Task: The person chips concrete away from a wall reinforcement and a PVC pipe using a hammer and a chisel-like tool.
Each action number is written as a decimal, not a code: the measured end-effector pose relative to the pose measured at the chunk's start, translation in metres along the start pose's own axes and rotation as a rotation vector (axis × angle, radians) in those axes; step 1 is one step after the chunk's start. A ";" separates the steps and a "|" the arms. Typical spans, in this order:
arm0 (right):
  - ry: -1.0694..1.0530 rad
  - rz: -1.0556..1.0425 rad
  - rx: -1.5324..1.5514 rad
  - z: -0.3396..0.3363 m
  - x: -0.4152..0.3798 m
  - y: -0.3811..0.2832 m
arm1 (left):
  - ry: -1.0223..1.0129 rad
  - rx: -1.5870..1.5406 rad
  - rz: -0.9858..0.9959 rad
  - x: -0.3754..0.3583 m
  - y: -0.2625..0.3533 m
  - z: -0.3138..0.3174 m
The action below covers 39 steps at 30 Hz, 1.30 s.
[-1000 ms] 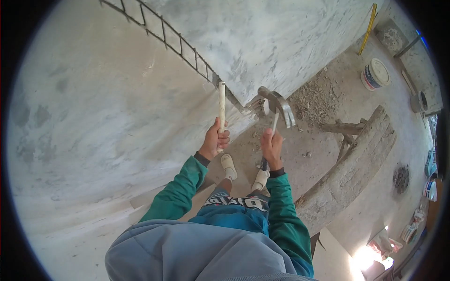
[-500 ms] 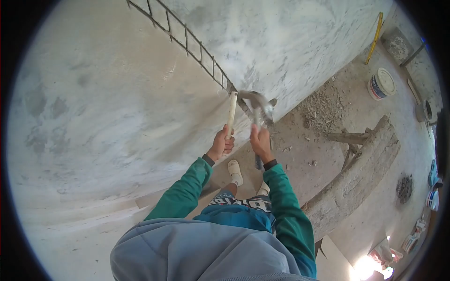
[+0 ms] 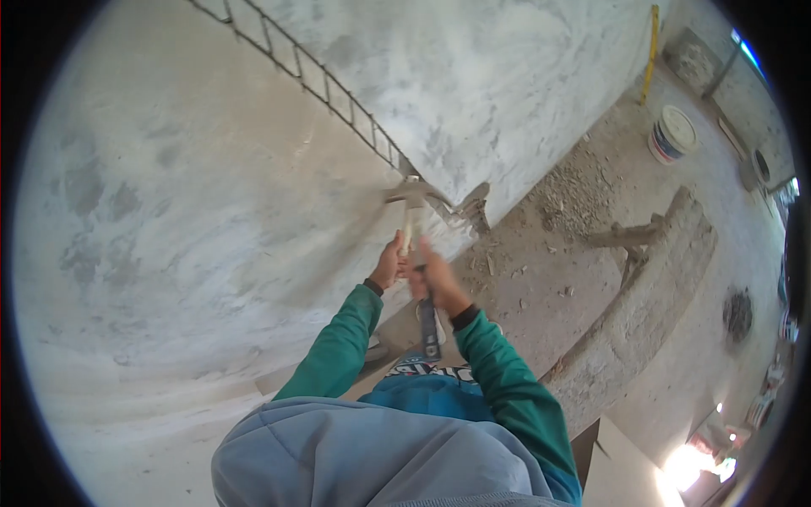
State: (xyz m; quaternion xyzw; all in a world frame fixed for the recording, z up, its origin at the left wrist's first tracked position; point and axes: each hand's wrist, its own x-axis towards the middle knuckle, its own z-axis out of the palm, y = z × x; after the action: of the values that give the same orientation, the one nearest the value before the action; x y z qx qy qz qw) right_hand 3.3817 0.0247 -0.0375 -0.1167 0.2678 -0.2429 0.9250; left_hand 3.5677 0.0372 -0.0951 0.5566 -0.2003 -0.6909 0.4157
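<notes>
A claw hammer [image 3: 429, 329] is in my right hand [image 3: 439, 280], which is smeared by motion but wrapped round the dark handle. Its metal head overlaps the upper part of a pale pipe [image 3: 407, 239] in this view. My left hand [image 3: 389, 262] is closed on that pipe and holds it roughly upright, beside my right hand. Just past the hammer head, a ladder-shaped steel wire strip [image 3: 326, 89] runs along the wall [image 3: 211, 211] and stops near the pipe's top. Broken masonry [image 3: 477, 208] juts out to the right of it.
Rubble [image 3: 579, 198] is scattered on the floor right of the wall. A rough plank bench [image 3: 650, 313] stands at the right. Farther back are a white bucket [image 3: 673, 135], a dark bucket [image 3: 758, 171] and a yellow level-like bar [image 3: 650, 55] leaning on the wall.
The hammer has swung left and toward me, so its head now overlaps the pipe and its handle points down. My right hand has come close beside my left; the left keeps its hold.
</notes>
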 end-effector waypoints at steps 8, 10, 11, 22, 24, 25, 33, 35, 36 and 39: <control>0.149 -0.458 -0.405 -0.001 -0.054 0.002 | 0.011 0.060 0.003 -0.016 0.016 0.015; 0.298 -0.516 -0.518 -0.032 -0.052 -0.004 | 0.202 0.458 0.175 -0.007 0.012 0.007; 0.451 -0.579 -0.626 -0.042 -0.053 -0.010 | 0.391 0.862 0.346 -0.005 0.014 0.006; 0.546 -0.933 -1.106 -0.031 -0.099 -0.064 | 0.193 1.164 0.022 -0.066 -0.096 -0.023; 0.584 -0.783 -1.133 -0.057 -0.101 -0.051 | 0.156 1.182 0.194 -0.082 -0.101 -0.012; 0.614 -0.775 -1.223 -0.076 -0.099 -0.037 | 0.136 1.169 0.136 -0.086 -0.101 -0.012; 0.836 0.068 -1.432 -0.252 -0.166 0.113 | 0.330 0.938 -0.066 -0.113 -0.140 -0.108; 0.831 0.173 -1.365 -0.249 -0.207 0.129 | 0.154 1.479 0.110 -0.107 -0.204 -0.186; 0.851 0.139 -1.367 -0.256 -0.223 0.141 | 0.107 1.879 0.139 -0.108 -0.211 -0.191; 0.940 0.158 -1.339 -0.279 -0.256 0.172 | 0.010 1.904 0.268 -0.097 -0.226 -0.209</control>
State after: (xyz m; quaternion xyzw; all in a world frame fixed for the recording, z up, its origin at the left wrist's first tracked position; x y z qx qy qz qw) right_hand 3.1051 0.2785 -0.2163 -0.5108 0.7230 0.0106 0.4650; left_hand 3.6871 0.2833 -0.2667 0.6361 -0.7375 -0.1830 -0.1342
